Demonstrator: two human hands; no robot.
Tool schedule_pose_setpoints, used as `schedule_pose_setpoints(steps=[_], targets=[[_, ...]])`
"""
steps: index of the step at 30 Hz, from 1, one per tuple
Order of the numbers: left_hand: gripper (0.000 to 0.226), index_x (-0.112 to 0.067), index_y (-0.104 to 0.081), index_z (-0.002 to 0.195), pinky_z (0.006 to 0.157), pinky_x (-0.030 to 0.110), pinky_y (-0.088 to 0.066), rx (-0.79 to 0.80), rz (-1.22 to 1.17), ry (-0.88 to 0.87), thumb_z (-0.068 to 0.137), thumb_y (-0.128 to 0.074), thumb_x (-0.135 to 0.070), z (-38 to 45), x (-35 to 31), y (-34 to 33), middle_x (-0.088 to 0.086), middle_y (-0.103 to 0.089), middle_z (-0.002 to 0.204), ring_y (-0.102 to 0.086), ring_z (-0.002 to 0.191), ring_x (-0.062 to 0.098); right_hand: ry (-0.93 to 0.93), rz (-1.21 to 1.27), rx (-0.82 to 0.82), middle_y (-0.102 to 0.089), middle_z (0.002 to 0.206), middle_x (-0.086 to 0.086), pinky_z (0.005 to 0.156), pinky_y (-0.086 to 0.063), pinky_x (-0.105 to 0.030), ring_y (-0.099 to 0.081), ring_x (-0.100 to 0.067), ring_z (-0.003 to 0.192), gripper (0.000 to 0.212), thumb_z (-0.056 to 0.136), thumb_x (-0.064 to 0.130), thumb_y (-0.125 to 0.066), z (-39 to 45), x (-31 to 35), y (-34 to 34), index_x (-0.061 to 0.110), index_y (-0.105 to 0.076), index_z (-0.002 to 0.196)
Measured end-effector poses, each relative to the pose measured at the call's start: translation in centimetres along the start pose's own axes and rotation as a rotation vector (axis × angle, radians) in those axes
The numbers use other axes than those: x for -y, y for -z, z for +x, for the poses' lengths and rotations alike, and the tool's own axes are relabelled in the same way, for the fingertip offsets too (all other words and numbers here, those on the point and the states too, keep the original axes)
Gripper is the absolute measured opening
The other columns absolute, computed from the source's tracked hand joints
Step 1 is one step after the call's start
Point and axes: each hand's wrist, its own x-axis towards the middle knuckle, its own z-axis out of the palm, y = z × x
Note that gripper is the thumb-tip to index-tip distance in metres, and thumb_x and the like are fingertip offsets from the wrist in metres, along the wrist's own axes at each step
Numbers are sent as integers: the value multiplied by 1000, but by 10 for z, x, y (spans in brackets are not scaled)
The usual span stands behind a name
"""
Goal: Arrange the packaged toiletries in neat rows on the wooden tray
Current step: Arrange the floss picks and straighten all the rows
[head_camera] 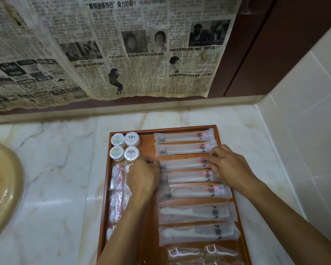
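Both hands grip the third toothbrush packet on the wooden tray (225, 138).

The left hand (144, 174) pinches the left end of the third toothbrush packet (182, 163), fingers curled; the right hand (227, 165) pinches its right end; the packet lies in a column of long packets, with four round soaps (125, 146) at the tray's far-left corner; the tray rests on a marble counter (52, 169).
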Motion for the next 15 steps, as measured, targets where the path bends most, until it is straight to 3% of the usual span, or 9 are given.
schedule_pose_setpoints(steps=[8, 15], targets=[[14, -27, -65, 83, 66, 27, -36, -42, -2, 30, 92, -56, -34, 7, -2, -4, -3, -65, 77, -54, 73, 17, 1, -42, -13, -64, 87, 1, 45, -53, -30, -61, -21, 83, 31, 68, 15, -84, 0, -1, -4, 20, -75, 97], [17, -26, -64, 82, 68, 28, -38, -61, 7, 2, 94, -54, -32, 10, -5, -6, -1, -64, 81, -54, 75, 20, 59, -120, -4, -63, 84, -2, 44, -51, -30, -60, -23, 79, 34, 62, 12, -86, 1, -3, -7, 14, -74, 93]])
